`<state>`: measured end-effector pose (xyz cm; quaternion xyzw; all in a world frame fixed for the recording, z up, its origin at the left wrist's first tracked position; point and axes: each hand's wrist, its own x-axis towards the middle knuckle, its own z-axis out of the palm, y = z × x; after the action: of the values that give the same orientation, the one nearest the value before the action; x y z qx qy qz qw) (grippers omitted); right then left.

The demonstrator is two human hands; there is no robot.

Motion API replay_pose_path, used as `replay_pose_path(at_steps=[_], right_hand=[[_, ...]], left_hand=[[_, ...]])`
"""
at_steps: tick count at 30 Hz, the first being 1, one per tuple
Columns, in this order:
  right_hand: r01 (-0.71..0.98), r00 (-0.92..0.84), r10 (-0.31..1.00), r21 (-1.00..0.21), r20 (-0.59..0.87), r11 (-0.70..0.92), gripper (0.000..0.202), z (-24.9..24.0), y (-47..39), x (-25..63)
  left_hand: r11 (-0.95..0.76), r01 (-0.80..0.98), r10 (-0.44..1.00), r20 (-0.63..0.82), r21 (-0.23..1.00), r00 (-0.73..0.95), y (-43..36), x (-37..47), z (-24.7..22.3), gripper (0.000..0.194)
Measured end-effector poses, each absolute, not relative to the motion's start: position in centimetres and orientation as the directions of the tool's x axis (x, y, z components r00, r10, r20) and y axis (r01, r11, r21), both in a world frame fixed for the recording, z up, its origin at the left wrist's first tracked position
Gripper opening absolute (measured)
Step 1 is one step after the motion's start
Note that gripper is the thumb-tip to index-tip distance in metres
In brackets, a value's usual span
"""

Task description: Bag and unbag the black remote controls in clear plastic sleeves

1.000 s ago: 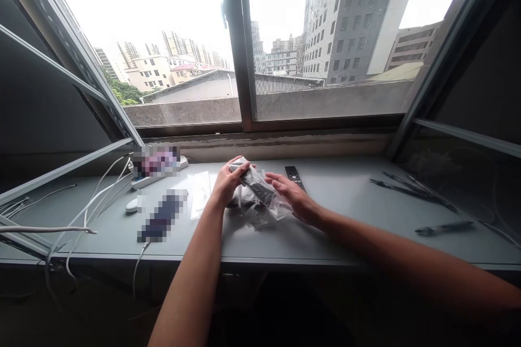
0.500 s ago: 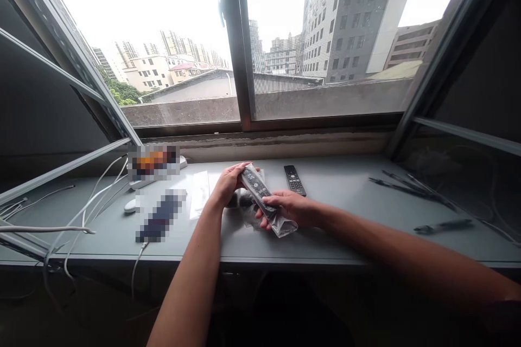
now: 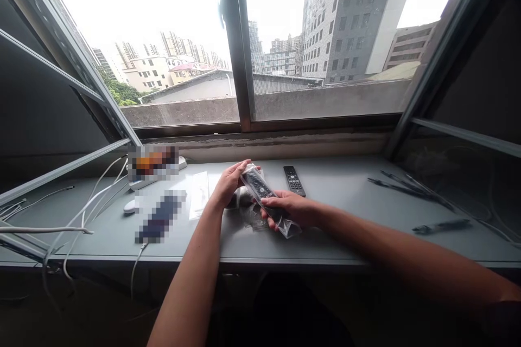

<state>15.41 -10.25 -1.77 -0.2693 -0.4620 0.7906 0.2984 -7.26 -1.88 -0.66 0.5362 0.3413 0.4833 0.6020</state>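
Observation:
A black remote control in a clear plastic bag [image 3: 259,183] is held tilted between both hands above the table. My left hand [image 3: 231,181] is closed on its upper left end. My right hand [image 3: 290,207] grips its lower part, thumb on top, and the loose end of the bag hangs below the fingers. Beneath the hands lie a dark object [image 3: 240,199], partly hidden, and some crumpled clear plastic [image 3: 253,220]. A second black remote [image 3: 293,180], without a bag, lies on the table behind my right hand.
On the grey table [image 3: 345,190], white packets [image 3: 199,195] lie left of the hands. Farther left are a blurred dark item [image 3: 160,218], a white mouse-like object [image 3: 129,206], a power strip [image 3: 183,162] and white cables. Dark cables [image 3: 411,190] lie at the right.
The bagged remote has slid or turned slightly within the hands, and the bag's lower end has shifted a little right. Both hands keep hold of it.

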Motion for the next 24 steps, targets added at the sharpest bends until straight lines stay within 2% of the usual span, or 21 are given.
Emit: replay_pose_path(at_steps=[7,14,20,24], right_hand=[[-0.277,-0.681,0.727,-0.890,-0.085,-0.363,0.046,-1.71,-10.37,15.26],[-0.209,-0.674,0.720,-0.892,-0.166,-0.401,0.041,-2.10,-10.10,15.32],[-0.247,-0.643,0.749,-0.882,-0.160,-0.400,0.043,-1.51,-10.44,15.23],[-0.267,-0.645,0.752,-0.880,-0.140,-0.393,0.040,-1.27,-10.61,15.16]], left_hand=[[-0.015,-0.151,0.863,0.089,0.988,0.497,-3.00,-7.20,0.18,0.073],[-0.065,-0.154,0.889,0.127,0.986,0.441,-2.25,-7.15,-0.47,0.056],[-0.158,-0.120,0.914,0.191,0.980,0.358,-2.41,-7.27,-0.37,0.070],[-0.138,-0.070,0.900,0.155,0.988,0.408,-2.63,-7.07,-0.22,0.071]])
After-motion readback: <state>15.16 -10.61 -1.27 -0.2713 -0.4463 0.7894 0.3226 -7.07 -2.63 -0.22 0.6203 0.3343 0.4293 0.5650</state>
